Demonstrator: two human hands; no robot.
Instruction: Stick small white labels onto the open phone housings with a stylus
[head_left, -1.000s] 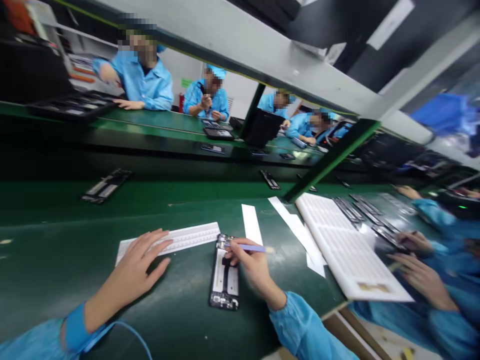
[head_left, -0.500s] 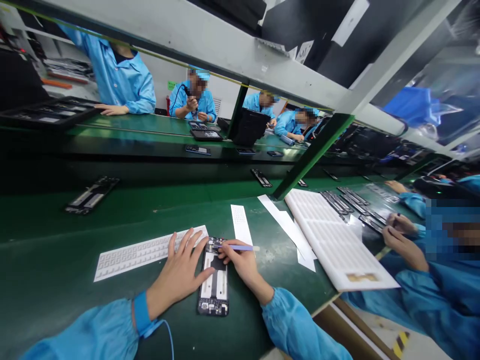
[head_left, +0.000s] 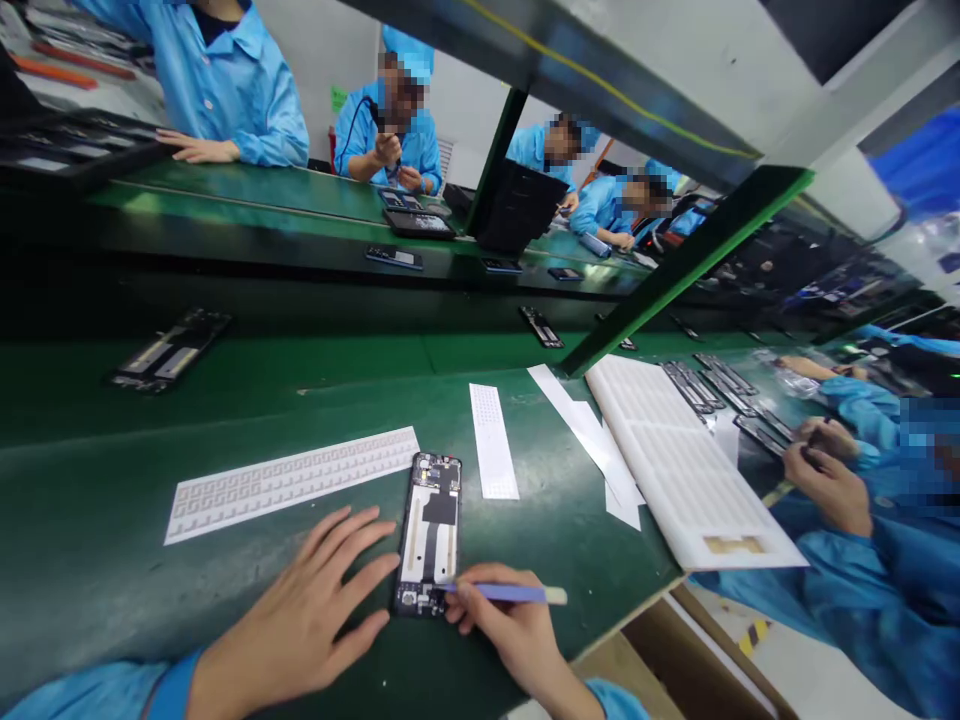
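An opened phone body (head_left: pixel 430 532) lies face down on the green bench in front of me, its boards and white panels showing. My left hand (head_left: pixel 300 618) rests flat with spread fingers, fingertips touching the phone's left edge. My right hand (head_left: pixel 504 628) pinches a thin purple tool (head_left: pixel 501 593), whose tip sits on the phone's near, lower end. A long white sheet of small labels (head_left: pixel 289 480) lies to the left, beyond my left hand.
A narrow white strip (head_left: pixel 493 452) and more white strips (head_left: pixel 592 440) lie right of the phone, then a white ribbed tray (head_left: pixel 686 472). A co-worker's hands (head_left: pixel 829 480) work at the right. Another phone body (head_left: pixel 169 350) sits on the belt; several people sit across.
Both my hands slid toward me along the phone. The tool tip went from the phone's far end to its near end, and my left hand now lies beside the lower left edge.
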